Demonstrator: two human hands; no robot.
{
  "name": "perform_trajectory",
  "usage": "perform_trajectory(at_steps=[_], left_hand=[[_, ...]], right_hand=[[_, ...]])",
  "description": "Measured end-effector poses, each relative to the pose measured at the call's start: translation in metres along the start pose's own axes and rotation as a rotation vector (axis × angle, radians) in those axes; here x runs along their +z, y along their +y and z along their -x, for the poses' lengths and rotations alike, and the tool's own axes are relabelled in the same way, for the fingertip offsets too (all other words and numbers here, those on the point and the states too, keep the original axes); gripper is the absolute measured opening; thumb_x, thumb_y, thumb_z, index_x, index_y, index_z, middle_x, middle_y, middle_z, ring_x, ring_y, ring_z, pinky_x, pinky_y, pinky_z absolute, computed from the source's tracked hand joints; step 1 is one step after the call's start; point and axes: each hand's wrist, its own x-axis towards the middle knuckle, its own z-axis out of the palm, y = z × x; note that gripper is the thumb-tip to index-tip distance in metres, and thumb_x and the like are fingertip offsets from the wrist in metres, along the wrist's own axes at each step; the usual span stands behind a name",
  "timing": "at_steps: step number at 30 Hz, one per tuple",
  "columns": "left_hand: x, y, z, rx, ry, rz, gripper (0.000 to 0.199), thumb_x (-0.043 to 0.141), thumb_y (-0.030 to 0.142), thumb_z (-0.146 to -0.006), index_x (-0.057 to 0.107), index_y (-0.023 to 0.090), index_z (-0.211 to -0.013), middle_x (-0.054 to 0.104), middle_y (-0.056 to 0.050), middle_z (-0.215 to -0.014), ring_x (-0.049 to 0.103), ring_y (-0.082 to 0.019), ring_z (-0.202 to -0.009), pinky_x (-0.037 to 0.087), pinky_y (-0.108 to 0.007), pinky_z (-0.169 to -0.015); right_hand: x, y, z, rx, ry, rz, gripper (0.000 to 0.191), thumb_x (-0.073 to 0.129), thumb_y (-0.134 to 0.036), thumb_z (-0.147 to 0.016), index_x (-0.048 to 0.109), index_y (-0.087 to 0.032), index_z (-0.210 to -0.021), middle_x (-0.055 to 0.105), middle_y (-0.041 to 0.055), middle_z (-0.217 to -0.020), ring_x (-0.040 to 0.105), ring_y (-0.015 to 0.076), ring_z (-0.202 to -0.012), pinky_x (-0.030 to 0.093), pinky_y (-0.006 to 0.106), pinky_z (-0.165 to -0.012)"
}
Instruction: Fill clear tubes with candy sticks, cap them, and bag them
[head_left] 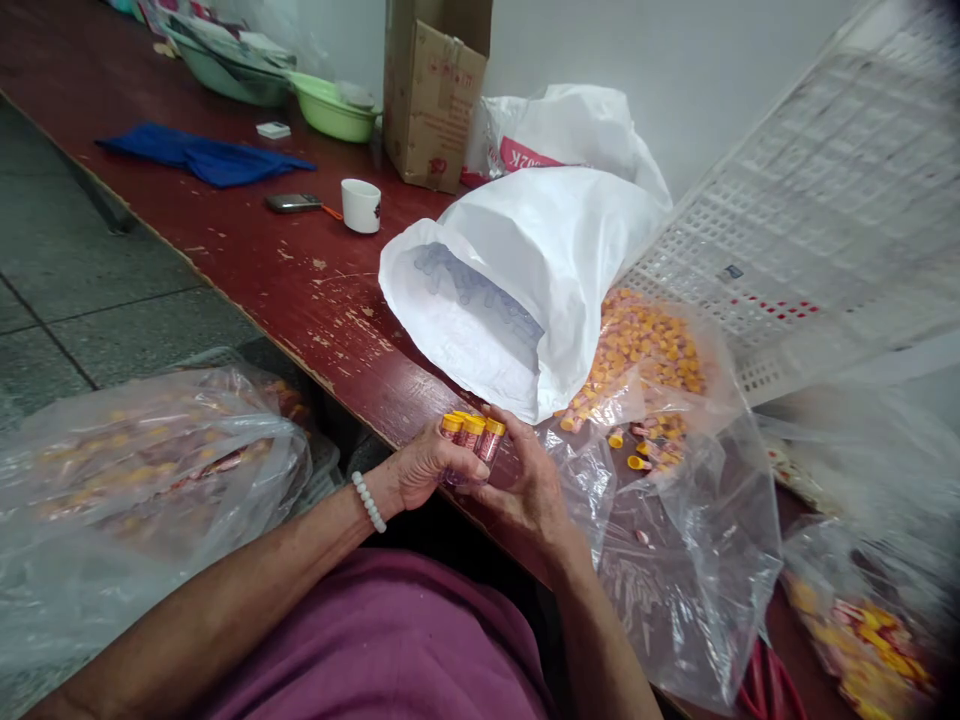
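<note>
Purple shirt, one, mine, at the lower edge of the view
Left hand, one, white bead bracelet at the wrist; closed on a cluster of yellow-capped tubes, my thumb across their front
Right hand, one, bare; gripping the same cluster from its right side, fingers curled against the outermost tube
The tubes: small, reddish-printed, side by side, caps up, held between my two hands at the near edge of the red table, whose paint is chipped
Clear plastic bag, one, to my left below table height, yellow and reddish contents showing through
Clear plastic sheeting, on the table to my right
Heap of yellow-capped pieces, beside and partly under that sheeting
White sack, one, on its side, mouth towards me
White perforated crate, one, tilted, right of the sack
White cup, one, upright, near a dark handset
Blue cloth, one, spread flat
Cardboard carton, one, standing
Light green basin, one, beside a darker green basin
</note>
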Motion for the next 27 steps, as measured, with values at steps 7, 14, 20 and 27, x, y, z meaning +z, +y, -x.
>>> perform_trajectory(at_steps=[7, 14, 20, 27], left_hand=[[-0.006, -0.001, 0.015, -0.103, -0.024, 0.092, 0.021, 0.064, 0.005, -0.044, 0.06, 0.014, -0.063, 0.054, 0.004, -0.054, 0.043, -0.007, -0.047, 0.034, -0.019, -0.044], [-0.014, -0.012, 0.028, -0.122, 0.086, 0.168, 0.027, 0.061, 0.003, -0.045, 0.063, 0.013, -0.07, 0.062, 0.001, -0.065, 0.055, -0.011, -0.058, 0.043, -0.023, -0.055], [-0.022, -0.021, 0.038, -0.16, 0.153, 0.255, 0.024, 0.059, 0.001, -0.042, 0.062, 0.012, -0.063, 0.064, 0.0, -0.062, 0.055, -0.011, -0.056, 0.043, -0.023, -0.055], [-0.049, -0.026, 0.055, -0.301, 0.155, 0.372, 0.027, 0.06, 0.002, -0.039, 0.063, 0.012, -0.064, 0.064, 0.0, -0.06, 0.057, -0.011, -0.057, 0.045, -0.022, -0.058]], right_hand=[[0.004, -0.005, 0.001, -0.087, 0.009, 0.12, 0.071, 0.079, -0.04, -0.058, 0.052, -0.026, -0.121, 0.062, 0.0066, -0.114, 0.059, 0.0266, -0.105, 0.046, 0.044, -0.092], [0.021, -0.02, -0.002, -0.216, -0.108, 0.158, 0.091, 0.083, -0.04, -0.054, 0.039, -0.02, -0.13, 0.05, 0.0141, -0.129, 0.047, 0.0305, -0.119, 0.04, 0.048, -0.1], [0.043, -0.021, -0.008, -0.237, -0.161, 0.099, 0.068, 0.082, -0.036, -0.052, 0.053, -0.021, -0.112, 0.061, 0.0092, -0.107, 0.058, 0.0264, -0.1, 0.05, 0.042, -0.087], [0.074, -0.023, -0.006, -0.287, -0.206, 0.118, 0.072, 0.078, -0.042, -0.059, 0.049, -0.021, -0.121, 0.06, 0.0097, -0.104, 0.06, 0.026, -0.092, 0.053, 0.039, -0.076]])
